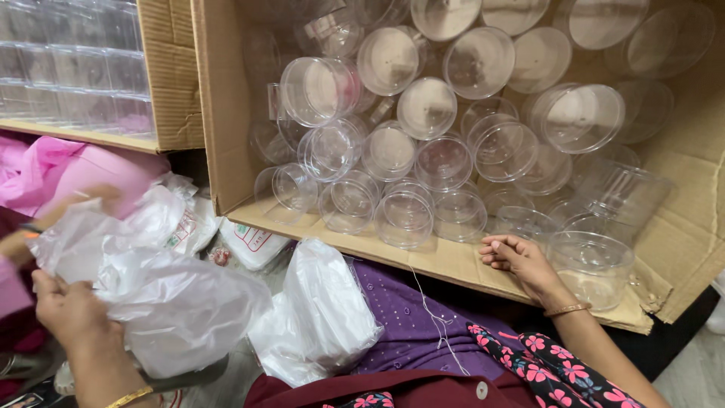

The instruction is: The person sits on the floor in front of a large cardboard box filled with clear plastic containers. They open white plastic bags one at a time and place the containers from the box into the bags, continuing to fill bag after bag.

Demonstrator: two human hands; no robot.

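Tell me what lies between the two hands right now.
In the head view, a white plastic-wrapped packet on purple cloth lies between the left hand, gripping a clear bag, and the right hand.

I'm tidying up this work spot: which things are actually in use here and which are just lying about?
In use: left hand gripping the plastic bag; right hand on the cardboard box of clear containers.
Lying about: white packets, pink bag, second box.

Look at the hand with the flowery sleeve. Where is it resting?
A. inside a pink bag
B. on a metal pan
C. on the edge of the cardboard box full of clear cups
C: the right hand lies curled on the flap of the cardboard box, beside a clear cup.
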